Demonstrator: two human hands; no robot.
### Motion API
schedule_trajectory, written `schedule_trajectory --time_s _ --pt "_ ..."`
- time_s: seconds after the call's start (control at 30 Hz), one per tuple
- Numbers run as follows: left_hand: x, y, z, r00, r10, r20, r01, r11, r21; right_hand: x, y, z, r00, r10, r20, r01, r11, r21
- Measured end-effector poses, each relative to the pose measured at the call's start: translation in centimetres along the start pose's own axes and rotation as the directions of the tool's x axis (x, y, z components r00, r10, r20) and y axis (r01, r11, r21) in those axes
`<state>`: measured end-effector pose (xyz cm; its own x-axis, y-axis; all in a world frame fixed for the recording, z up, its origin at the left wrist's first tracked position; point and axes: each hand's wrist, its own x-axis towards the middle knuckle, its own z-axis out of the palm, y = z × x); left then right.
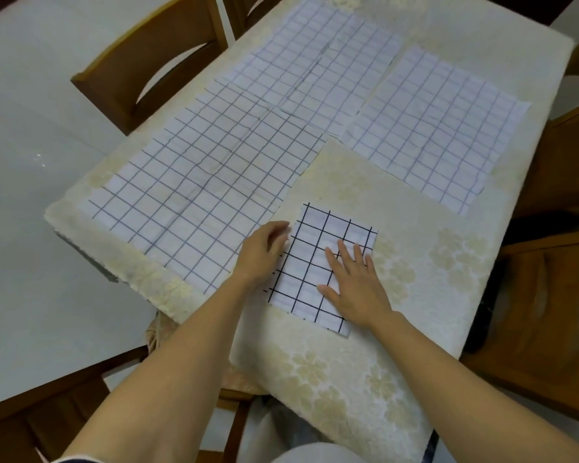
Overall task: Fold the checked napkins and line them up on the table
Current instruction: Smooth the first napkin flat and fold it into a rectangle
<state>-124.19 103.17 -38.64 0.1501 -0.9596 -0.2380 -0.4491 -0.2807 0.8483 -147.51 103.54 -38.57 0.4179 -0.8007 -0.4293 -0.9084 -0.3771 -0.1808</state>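
A folded white napkin with a black check (pixel 310 262) lies near the front of the table (pixel 348 389). My right hand (pixel 355 282) presses flat on its right half, fingers straight. My left hand (pixel 264 250) rests at the napkin's left edge, fingers relaxed and slightly bent, holding nothing that I can see. Three unfolded checked napkins lie spread flat: a large one at the left (pixel 201 182), one at the back (pixel 315 68) and one at the right (pixel 438 128).
The table wears a cream flowered cloth. Wooden chairs stand at the back left (pixel 147 58), along the right side (pixel 555 295) and at the near left (pixel 47 426). The floor (pixel 30 195) is pale and glossy.
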Motion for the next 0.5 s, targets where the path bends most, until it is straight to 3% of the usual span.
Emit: schedule_trajectory --time_s 0.33,0.43,0.5 --pt "-0.3 -1.0 0.6 0.994 0.098 0.045 -0.103 0.989 0.106 0.5 0.0 0.3 0.999 -0.015 -0.036 0.018 0.998 0.061" --pt "-0.5 -0.2 1.3 0.994 0.106 0.035 -0.111 0.959 0.261 0.3 0.4 -0.3 0.968 -0.031 -0.251 0.097 0.961 0.257" --pt "-1.5 1.2 2.8 0.973 0.223 -0.065 -0.171 0.877 0.449 0.2 1.5 -0.6 0.895 0.044 -0.443 0.136 0.92 0.367"
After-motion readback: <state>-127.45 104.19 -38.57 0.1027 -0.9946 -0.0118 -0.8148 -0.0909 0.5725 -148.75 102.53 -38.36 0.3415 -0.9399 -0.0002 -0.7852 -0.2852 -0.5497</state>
